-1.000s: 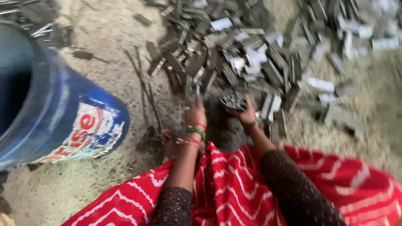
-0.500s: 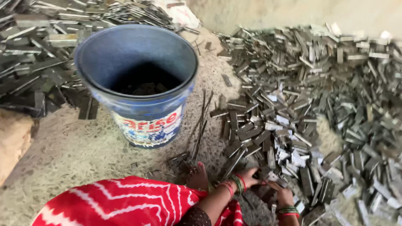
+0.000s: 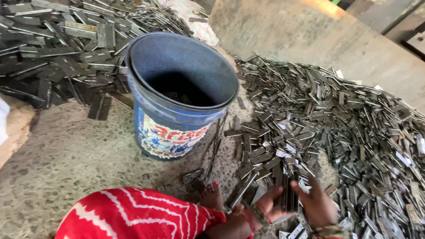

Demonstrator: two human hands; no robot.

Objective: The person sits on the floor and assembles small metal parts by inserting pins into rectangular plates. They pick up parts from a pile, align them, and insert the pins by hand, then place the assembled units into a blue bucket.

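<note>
At the bottom right, my left hand (image 3: 268, 205) and my right hand (image 3: 317, 204) together clasp a stack of flat grey metal hinge plates (image 3: 288, 191), one hand on each side. The stack stands upright between the palms. It sits at the near edge of a large pile of similar metal plates (image 3: 349, 128) spread over the concrete floor. My bare foot (image 3: 213, 198) rests on the floor just left of my hands. A red and white patterned cloth (image 3: 133, 214) covers my lap.
A blue plastic bucket (image 3: 177, 119) stands left of the hands, with a few plates inside. Thin metal rods (image 3: 214, 148) lie against its base. Another heap of longer metal plates (image 3: 57, 48) lies at the back left. A concrete slab (image 3: 310, 35) rises behind.
The view has swung up and left, so the bucket now shows upright in the middle. My hands have moved from loose plates near my knees to clasping a stack between them.
</note>
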